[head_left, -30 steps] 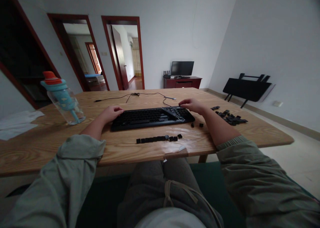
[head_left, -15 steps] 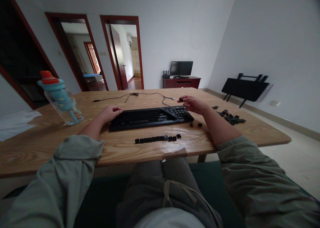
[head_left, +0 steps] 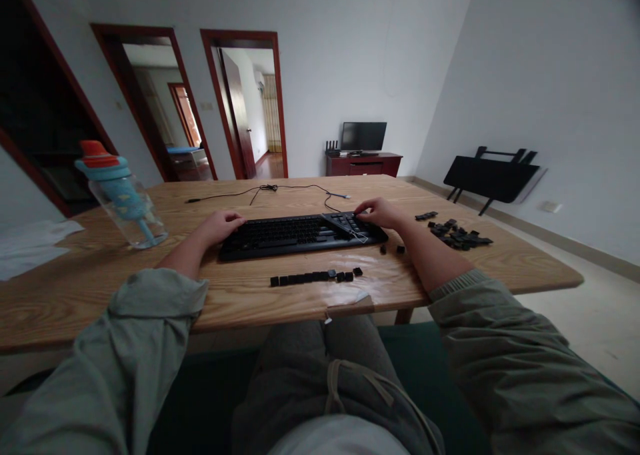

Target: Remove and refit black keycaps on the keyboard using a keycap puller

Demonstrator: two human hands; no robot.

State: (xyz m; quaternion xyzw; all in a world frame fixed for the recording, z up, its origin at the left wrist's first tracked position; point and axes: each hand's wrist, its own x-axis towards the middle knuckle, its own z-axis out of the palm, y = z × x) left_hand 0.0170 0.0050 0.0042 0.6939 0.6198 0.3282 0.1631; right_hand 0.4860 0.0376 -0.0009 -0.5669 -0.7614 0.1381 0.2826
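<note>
A black keyboard (head_left: 280,236) lies on the wooden table, with a dark flat tool (head_left: 337,226) and a wire keycap puller (head_left: 359,236) on its right part. My left hand (head_left: 223,224) is closed on the keyboard's upper left corner. My right hand (head_left: 381,213) is at the upper right of the keyboard. Its thumb and forefinger are pinched on a small black keycap (head_left: 356,216), mostly covered by the fingertips and down against the keys. A row of black keycaps (head_left: 307,278) lies in front of the keyboard.
A heap of loose keycaps (head_left: 460,235) lies right of my right forearm, and two single keycaps (head_left: 401,249) sit nearer. The keyboard's cable (head_left: 295,187) runs behind it. A clear bottle (head_left: 125,198) with a red lid and white tissues (head_left: 37,245) stand at the left.
My right hand has come down and slightly left with the keycap, from above the table behind the keyboard onto its upper right keys. My left hand has stayed in place.
</note>
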